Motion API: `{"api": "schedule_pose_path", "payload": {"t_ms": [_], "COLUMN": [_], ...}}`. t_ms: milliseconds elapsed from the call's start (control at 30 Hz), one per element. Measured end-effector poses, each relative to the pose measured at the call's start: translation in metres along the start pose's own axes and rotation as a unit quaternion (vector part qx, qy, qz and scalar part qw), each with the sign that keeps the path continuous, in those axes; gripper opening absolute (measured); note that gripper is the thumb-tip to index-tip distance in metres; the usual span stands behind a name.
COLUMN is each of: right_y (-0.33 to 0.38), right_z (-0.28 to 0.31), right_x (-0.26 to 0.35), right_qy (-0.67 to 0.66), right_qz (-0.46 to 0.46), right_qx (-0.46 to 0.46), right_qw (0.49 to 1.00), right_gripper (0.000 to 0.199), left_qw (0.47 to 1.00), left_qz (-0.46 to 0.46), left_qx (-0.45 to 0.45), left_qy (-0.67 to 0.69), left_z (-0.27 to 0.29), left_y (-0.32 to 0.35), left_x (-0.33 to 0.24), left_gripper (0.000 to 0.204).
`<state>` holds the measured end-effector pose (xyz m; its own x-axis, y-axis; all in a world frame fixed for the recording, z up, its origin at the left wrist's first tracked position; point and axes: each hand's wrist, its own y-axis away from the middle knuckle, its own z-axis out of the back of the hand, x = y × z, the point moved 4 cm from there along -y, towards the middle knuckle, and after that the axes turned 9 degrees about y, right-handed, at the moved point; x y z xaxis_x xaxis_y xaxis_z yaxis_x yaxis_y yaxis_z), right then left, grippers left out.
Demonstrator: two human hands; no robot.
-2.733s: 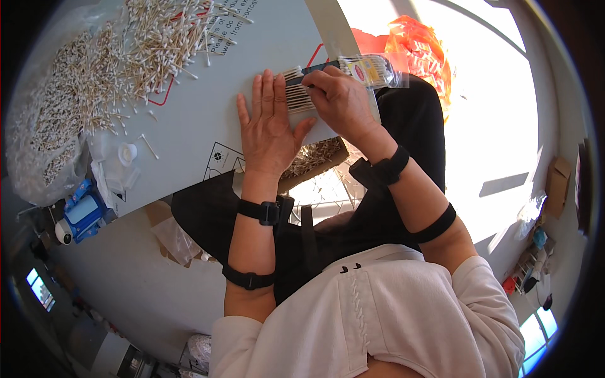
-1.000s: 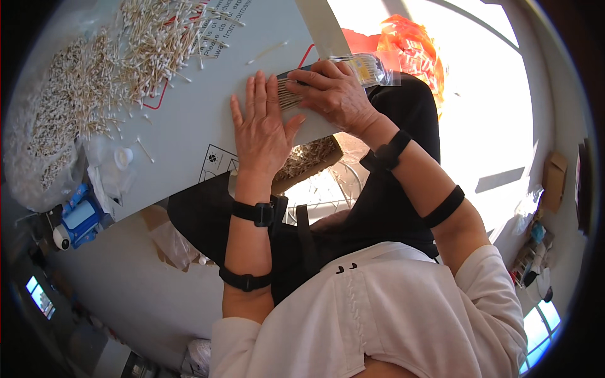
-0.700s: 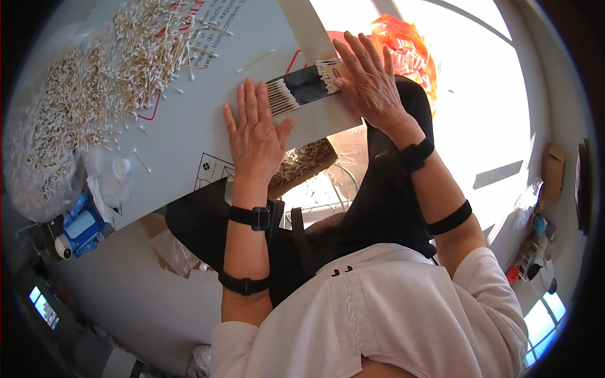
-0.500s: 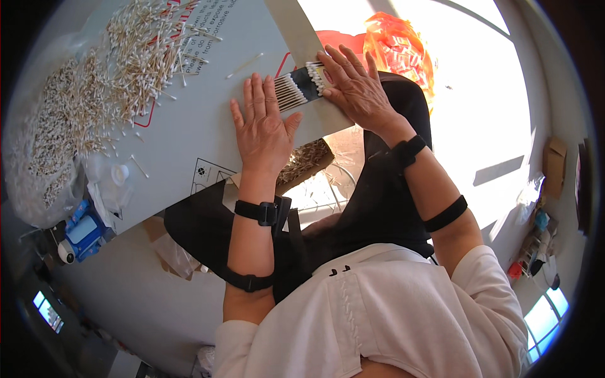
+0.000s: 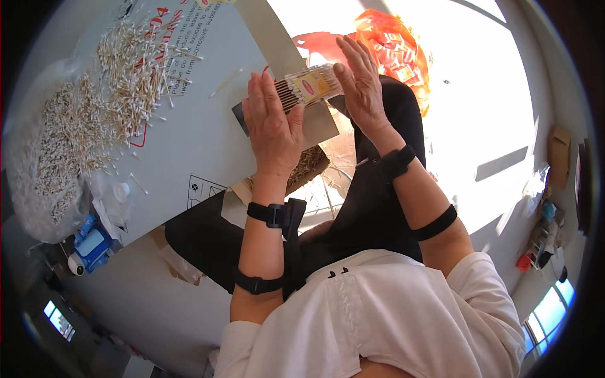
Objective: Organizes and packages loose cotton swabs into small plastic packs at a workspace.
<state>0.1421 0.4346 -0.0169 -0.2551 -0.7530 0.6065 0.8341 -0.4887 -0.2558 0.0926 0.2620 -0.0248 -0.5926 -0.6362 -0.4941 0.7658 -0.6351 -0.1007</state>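
The swab pack (image 5: 310,87) is near the worktop's (image 5: 205,135) edge, long axis roughly eight to two o'clock. The left hand (image 5: 276,135) flanks its eight-o'clock end, the right hand (image 5: 365,94), equally near, its two-o'clock end; fingers (image 5: 271,94) straight, uncurled.

Head-worn fisheye camera looks steeply down over a white shirt (image 5: 309,315) toward the person's left hand (image 5: 275,132) and right hand (image 5: 362,91).
Left of a side-by-side pair, it sits close above the shirt, farther from the tabletop (image 5: 200,133), reaching sunlit floor (image 5: 482,123) at right; edges bend toward the rim, whose lower-left stretch seems too dark to read.
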Motion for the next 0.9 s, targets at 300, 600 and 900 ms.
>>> {"api": "schedule_pose_path", "payload": {"t_ms": [300, 600, 900], "right_y": [0.003, 0.004, 0.003], "right_z": [-0.052, -0.048, -0.049], "right_x": [-0.006, 0.001, 0.001], "right_qy": [-0.651, -0.619, -0.629], "right_qz": [-0.28, -0.284, -0.273], "right_qx": [0.056, 0.029, 0.023], "right_qw": [0.703, 0.732, 0.727], "right_gripper": [0.029, 0.022, 0.024], "left_qw": [0.832, 0.805, 0.731], "left_qz": [0.082, 0.083, 0.066], "left_qx": [-0.212, -0.225, -0.235], "left_qy": [0.507, 0.543, 0.637], "left_z": [0.005, -0.01, -0.014], "left_y": [-0.023, -0.03, -0.041], "left_x": [0.004, -0.018, -0.026], "left_gripper": [0.061, 0.068, 0.061]}}
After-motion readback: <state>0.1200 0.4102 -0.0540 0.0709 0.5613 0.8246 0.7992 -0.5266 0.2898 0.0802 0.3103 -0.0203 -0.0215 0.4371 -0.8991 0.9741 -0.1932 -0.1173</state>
